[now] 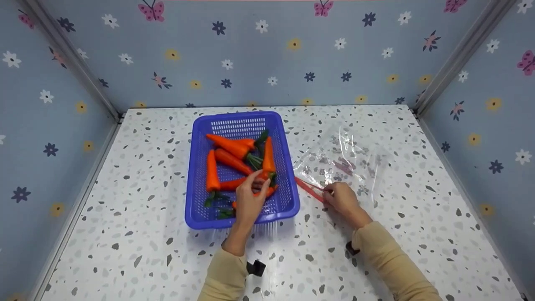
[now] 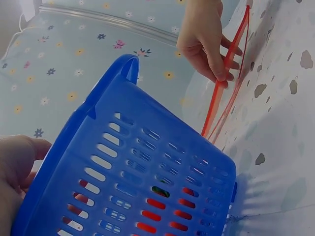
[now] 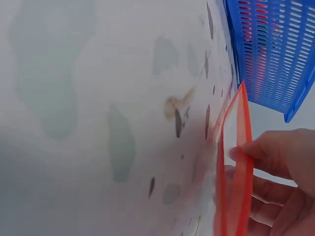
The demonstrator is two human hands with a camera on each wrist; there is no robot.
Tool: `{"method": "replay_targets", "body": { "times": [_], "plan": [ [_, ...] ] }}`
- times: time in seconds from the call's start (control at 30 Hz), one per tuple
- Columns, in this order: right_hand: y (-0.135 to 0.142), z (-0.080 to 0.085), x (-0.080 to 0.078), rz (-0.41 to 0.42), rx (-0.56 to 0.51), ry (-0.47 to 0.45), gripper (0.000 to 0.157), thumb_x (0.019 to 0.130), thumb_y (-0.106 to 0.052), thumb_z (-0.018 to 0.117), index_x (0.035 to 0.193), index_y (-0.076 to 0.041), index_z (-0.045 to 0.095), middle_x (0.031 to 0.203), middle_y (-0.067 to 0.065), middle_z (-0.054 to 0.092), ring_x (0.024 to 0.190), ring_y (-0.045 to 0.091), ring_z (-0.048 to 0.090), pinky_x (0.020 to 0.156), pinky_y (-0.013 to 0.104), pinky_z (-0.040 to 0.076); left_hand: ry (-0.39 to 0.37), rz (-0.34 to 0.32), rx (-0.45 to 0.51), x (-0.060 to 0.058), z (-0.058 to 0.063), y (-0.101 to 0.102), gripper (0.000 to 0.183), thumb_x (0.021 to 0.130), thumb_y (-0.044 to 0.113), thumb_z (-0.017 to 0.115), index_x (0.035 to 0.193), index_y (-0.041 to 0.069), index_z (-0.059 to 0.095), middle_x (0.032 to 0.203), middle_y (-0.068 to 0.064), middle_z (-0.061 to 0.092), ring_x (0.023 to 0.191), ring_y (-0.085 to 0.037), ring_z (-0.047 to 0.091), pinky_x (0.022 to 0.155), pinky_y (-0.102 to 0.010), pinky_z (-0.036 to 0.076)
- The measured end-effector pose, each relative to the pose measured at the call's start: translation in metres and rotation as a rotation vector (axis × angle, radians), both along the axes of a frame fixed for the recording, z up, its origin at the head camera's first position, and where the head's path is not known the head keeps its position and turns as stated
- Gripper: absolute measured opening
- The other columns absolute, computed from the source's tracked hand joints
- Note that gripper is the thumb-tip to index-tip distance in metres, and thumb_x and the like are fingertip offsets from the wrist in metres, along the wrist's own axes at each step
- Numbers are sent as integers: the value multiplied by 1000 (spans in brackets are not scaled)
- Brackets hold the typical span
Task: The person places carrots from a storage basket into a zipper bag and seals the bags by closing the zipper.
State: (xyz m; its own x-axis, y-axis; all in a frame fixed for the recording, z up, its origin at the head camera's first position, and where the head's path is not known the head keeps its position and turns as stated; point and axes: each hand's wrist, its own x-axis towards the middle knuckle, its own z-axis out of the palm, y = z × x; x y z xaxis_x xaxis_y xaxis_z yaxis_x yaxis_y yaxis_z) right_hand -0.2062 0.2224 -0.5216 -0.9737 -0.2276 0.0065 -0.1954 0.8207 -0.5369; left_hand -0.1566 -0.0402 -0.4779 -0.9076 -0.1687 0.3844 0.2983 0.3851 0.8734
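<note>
A blue-purple plastic basket [image 1: 242, 221] holds several orange carrots [image 1: 228, 146] with green tops. My left hand [image 1: 250, 196] reaches over the near rim, thumb and fingers curved about a carrot at the right side; whether they grip it is not clear. The basket wall hides most of that hand in the left wrist view. To the right, a clear zip bag [image 1: 342, 159] with a red zip edge [image 1: 309, 190] lies flat. My right hand [image 1: 342, 200] pinches that edge, and its mouth stands parted in the right wrist view [image 3: 243, 162].
The speckled white tabletop [image 1: 138, 200] lies under everything. Blue panels with flowers and butterflies [image 1: 267, 50] rise at the back and both sides. The bag sits close to the basket's right wall. A black strap piece [image 1: 257, 267] shows at the left wrist.
</note>
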Motion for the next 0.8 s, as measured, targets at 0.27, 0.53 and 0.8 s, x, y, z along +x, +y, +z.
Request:
{"method": "replay_targets", "body": {
  "times": [0.27,0.53,0.8],
  "plan": [
    [2,5,6,-77,-140,136,11,83,-2,57,82,3,67,70,9,63,60,17,57,53,28,45,-31,-24,13,0,-3,-1,28,84,16,61,107,0,60,81,-6,63,69,-14,58,64,-23,49],
    [-1,15,19,-172,-364,199,10,83,-1,57,84,4,66,70,10,63,56,16,57,45,18,44,-27,-38,25,0,-2,-1,27,84,14,61,105,-3,60,82,-8,64,70,-15,60,64,-25,50],
    [-15,27,32,-198,-540,318,12,84,-2,58,86,6,66,72,12,64,55,15,57,43,16,44,79,-50,39,2,-2,1,22,83,12,62,99,-3,63,82,-7,64,70,-15,60,62,-25,50]
  ]
}}
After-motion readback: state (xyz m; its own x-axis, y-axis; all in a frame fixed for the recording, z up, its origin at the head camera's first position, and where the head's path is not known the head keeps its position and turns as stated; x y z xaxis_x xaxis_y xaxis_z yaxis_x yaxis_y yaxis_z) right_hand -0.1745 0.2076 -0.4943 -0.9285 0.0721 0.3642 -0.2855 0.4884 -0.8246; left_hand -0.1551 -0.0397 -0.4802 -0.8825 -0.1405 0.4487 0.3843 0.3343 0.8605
